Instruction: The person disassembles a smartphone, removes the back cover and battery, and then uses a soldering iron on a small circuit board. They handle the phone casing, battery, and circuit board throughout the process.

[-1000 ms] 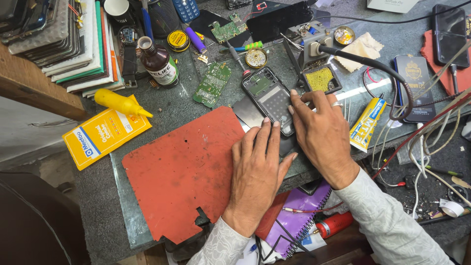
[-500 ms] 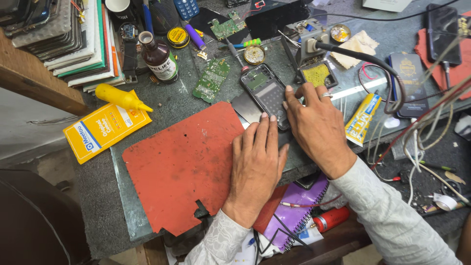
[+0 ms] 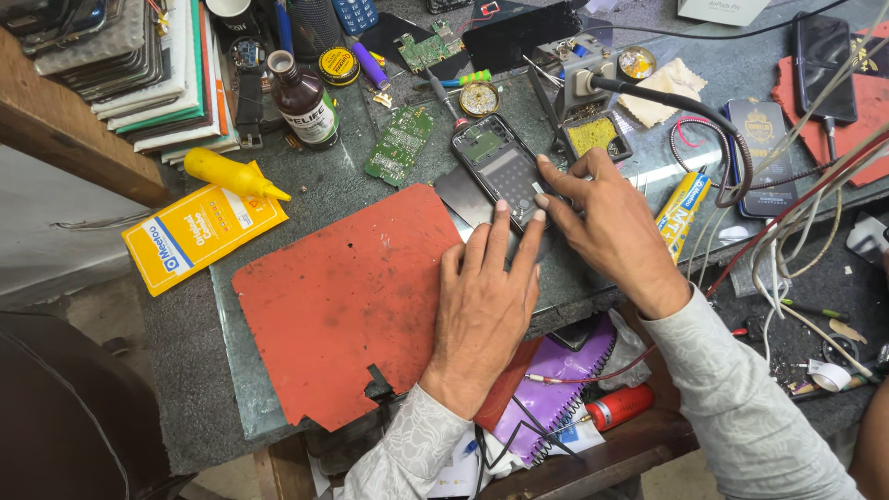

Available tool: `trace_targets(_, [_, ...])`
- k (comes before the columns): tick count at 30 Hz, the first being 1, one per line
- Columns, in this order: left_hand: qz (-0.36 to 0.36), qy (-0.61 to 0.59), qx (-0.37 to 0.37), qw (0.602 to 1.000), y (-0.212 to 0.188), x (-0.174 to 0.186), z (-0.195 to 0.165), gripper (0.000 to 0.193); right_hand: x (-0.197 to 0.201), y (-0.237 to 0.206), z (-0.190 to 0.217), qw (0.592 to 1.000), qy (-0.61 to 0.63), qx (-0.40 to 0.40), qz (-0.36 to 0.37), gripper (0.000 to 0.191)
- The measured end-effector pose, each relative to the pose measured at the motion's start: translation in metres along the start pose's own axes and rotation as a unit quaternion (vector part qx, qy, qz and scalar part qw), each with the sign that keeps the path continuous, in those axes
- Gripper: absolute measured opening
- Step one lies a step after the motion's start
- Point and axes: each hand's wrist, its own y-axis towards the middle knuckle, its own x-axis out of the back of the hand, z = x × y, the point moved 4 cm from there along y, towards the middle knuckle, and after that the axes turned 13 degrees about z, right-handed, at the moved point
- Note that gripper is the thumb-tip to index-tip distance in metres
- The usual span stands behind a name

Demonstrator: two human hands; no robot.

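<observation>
A small opened keypad phone (image 3: 500, 167) lies on the dark stone bench top, its green board showing at the top. My right hand (image 3: 607, 227) rests on its right edge, fingertips touching the phone's lower right side. My left hand (image 3: 486, 296) lies flat, palm down, at the right edge of a worn red mat (image 3: 343, 296), fingertips reaching the grey plate (image 3: 460, 196) just below the phone. Neither hand grips anything.
A green circuit board (image 3: 400, 143), a brown bottle (image 3: 304, 97), a yellow squeeze bottle (image 3: 231, 174) and a yellow packet (image 3: 199, 233) lie left of the phone. A soldering stand (image 3: 593, 102), a yellow tube (image 3: 681, 211), phones and tangled cables crowd the right. Stacked books (image 3: 157, 74) sit at the far left.
Both hands have shifted slightly; my right fingers now spread along the phone's right edge, and my left fingertips have crept up to its lower end. The phone stays put.
</observation>
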Motion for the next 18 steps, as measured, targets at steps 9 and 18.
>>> trace_targets(9, [0.024, 0.026, 0.01, 0.999, 0.0, -0.004, -0.002, 0.057, -0.009, -0.002, 0.013, 0.998, -0.037, -0.018, -0.052, 0.038])
trace_targets(18, [0.046, -0.025, 0.001, 0.999, 0.01, 0.002, 0.007, 0.053, -0.012, -0.006, 0.016, 0.995, -0.062, -0.012, -0.083, 0.038])
